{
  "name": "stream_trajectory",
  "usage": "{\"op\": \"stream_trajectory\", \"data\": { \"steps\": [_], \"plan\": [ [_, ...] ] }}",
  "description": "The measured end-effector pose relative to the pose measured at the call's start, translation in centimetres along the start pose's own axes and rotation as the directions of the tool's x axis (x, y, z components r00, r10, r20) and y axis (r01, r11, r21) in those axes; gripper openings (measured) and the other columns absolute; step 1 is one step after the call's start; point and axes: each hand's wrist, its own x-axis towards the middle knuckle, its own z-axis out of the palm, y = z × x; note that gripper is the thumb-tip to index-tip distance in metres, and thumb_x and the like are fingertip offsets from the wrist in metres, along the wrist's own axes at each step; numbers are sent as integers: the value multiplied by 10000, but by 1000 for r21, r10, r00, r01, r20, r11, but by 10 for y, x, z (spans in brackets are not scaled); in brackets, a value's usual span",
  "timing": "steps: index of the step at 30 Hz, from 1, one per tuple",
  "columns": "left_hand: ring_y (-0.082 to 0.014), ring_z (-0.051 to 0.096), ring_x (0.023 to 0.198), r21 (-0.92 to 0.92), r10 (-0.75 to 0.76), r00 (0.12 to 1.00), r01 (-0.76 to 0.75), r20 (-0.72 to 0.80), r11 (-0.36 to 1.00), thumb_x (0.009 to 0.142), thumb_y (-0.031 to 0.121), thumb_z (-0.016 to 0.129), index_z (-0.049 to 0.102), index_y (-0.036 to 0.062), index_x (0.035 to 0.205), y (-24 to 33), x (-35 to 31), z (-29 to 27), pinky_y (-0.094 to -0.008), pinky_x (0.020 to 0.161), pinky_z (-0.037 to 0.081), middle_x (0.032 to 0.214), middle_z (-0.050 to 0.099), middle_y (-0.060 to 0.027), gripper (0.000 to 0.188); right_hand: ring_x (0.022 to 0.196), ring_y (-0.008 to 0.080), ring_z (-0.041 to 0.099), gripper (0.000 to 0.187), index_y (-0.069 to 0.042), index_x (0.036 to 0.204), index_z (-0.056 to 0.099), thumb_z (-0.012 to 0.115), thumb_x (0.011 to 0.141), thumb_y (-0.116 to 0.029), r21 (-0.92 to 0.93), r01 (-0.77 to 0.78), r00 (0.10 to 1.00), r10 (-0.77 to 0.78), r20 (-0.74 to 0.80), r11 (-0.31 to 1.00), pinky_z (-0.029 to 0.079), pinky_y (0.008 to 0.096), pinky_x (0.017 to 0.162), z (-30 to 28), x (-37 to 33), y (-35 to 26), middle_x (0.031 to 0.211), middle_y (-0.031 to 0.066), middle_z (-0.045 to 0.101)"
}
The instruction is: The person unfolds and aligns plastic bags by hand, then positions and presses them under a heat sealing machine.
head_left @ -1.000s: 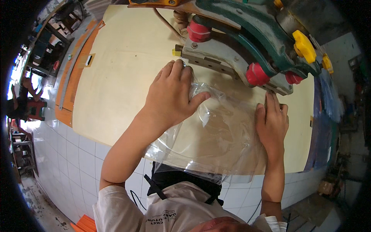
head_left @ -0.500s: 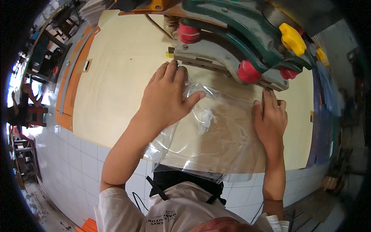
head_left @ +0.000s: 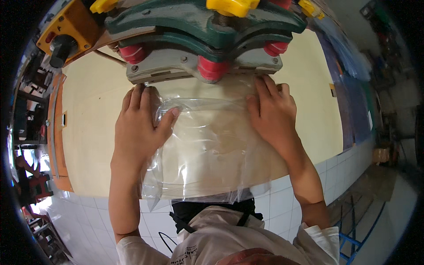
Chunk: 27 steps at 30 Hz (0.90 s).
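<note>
Clear plastic film [head_left: 207,150] lies, in the head view, between and beneath the person's two hands, spread on a cream-covered worktable [head_left: 90,145]. The left hand [head_left: 138,121] rests palm down at its far left corner, fingers stretched forward and the thumb spread apart from them over the film. The right hand [head_left: 274,108] rests at the far right corner, its thumb also apart from the fingers; neither hand is closed around the film. Both sets of fingertips reach just short of, or up to, the lower edge of a green-and-grey press head [head_left: 183,48]; contact there cannot be told. The film's near edge hangs past the table edge before the person's waist.

Both palms are hidden, as is whatever lies under the press head, so whether the film's far edge runs beneath it is unclear. Glare and creases blur the film's outline, and its number of layers cannot be made out. The top border cuts off a yellow knob [head_left: 232,6].
</note>
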Motion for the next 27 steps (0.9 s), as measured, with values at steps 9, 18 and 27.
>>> {"op": "stream_trajectory", "data": {
  "steps": [9, 18, 27],
  "plan": [
    [-433, 490, 1269, 29, 0, 1000, 0, 2, 1000, 868, 420, 668, 566, -100, 1237, -3, 0, 3, -466, 1043, 437, 1333, 539, -309, 646, 941, 320, 544, 383, -9, 1164, 624, 625, 863, -247, 24, -2, 1000, 2, -5, 1000, 493, 471, 758, 2, 0, 0, 1242, 132, 606],
    [-440, 455, 1316, 35, -27, 998, 25, 57, 999, 904, 389, 633, 541, -99, 1289, -1, 1, -1, -458, 1100, 391, 1388, 503, -307, 629, 936, 319, 544, 418, 19, 1183, 620, 607, 877, -264, 30, 0, 1000, 1, -16, 1000, 493, 468, 755, 1, 1, 0, 1245, 139, 606],
    [-428, 440, 1337, 34, -43, 996, 40, 76, 999, 906, 388, 630, 536, -112, 1289, 1, 0, -4, -451, 1110, 383, 1405, 491, -303, 637, 918, 317, 547, 393, 6, 1171, 632, 602, 877, -254, 57, -1, 1000, 2, -15, 998, 502, 461, 747, 1, 2, -2, 1190, 143, 625]
  ]
}}
